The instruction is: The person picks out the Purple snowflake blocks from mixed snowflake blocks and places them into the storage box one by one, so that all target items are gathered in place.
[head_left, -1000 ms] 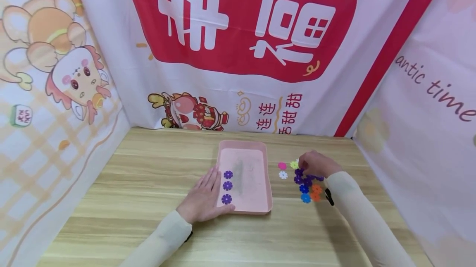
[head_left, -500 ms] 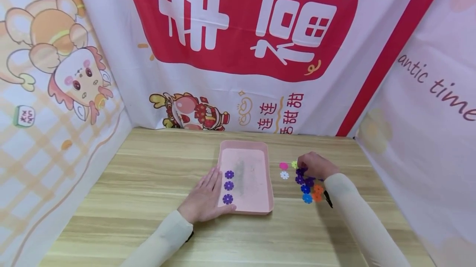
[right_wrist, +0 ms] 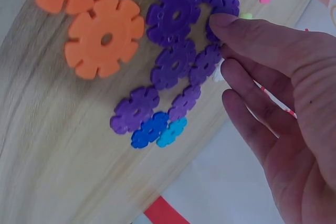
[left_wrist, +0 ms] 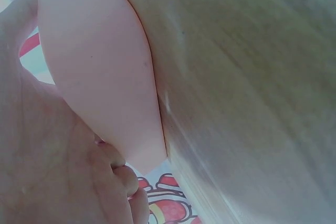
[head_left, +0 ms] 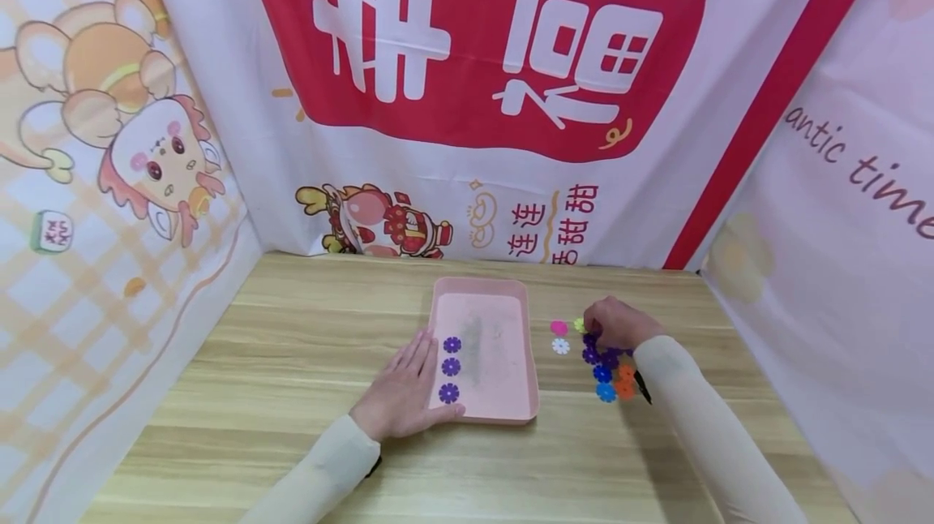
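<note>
My left hand [head_left: 400,396] lies along the left side of a pink tray [head_left: 503,378], fingers straight and thumb over its near edge. In the left wrist view the palm and fingers are against the outer wall of the tray [left_wrist: 100,56]. Three purple snowflake discs [head_left: 451,367] form a column inside the tray. To the right, my right hand [head_left: 619,323] reaches down into a loose pile of discs. The right wrist view shows its thumb and forefinger pinching a purple snowflake disc [right_wrist: 231,6], partly covered by the thumb. Several more purple discs [right_wrist: 173,14] lie around it.
Blue discs [head_left: 602,374], a light blue disc [head_left: 606,393] and orange discs [head_left: 625,388] lie on the near side of the pile. Pink [head_left: 559,328], white [head_left: 560,346] and yellow-green [head_left: 580,324] discs lie nearer the tray. Printed cloth [head_left: 409,151] surrounds the wooden table.
The right hand stays over the pile, its fingers shifting slightly among the purple discs. The left hand and the tray keep their places; the head view moves a little.
</note>
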### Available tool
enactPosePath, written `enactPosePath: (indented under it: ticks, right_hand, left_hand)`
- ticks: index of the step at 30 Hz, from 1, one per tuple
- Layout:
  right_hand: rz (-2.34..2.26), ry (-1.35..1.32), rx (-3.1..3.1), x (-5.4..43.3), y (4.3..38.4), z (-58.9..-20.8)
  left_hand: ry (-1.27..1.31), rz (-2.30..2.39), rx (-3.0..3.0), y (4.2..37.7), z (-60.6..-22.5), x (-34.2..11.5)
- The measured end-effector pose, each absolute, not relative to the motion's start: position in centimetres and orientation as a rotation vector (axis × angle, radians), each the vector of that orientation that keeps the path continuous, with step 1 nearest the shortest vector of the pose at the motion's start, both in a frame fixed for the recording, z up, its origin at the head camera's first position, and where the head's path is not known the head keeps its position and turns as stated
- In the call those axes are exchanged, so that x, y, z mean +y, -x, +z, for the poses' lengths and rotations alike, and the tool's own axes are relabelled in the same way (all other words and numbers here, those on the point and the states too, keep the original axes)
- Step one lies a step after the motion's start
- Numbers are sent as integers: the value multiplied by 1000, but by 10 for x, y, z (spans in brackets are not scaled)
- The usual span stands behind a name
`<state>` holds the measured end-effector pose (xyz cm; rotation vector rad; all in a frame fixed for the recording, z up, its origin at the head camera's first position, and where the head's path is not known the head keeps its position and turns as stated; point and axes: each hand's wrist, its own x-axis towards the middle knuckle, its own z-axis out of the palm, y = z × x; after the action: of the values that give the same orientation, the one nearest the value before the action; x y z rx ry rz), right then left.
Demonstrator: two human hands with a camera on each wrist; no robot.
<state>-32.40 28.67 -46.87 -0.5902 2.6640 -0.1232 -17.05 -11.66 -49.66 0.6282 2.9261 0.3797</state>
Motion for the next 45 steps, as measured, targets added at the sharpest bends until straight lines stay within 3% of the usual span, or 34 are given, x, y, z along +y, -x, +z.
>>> enactPosePath:
  ticks: [12,27,45]
  right_hand:
    - [-167,547,2641,279,324,-467]
    - [-278,298,2574,286,326,-472]
    - [-338,294,2579,288,324,-472]
  left_hand:
    - [-601,381,2923,170,-497,-118]
    - [-621,399,2911,170,-496,-117]
    - [-626,369,2912,171,-498,-118]
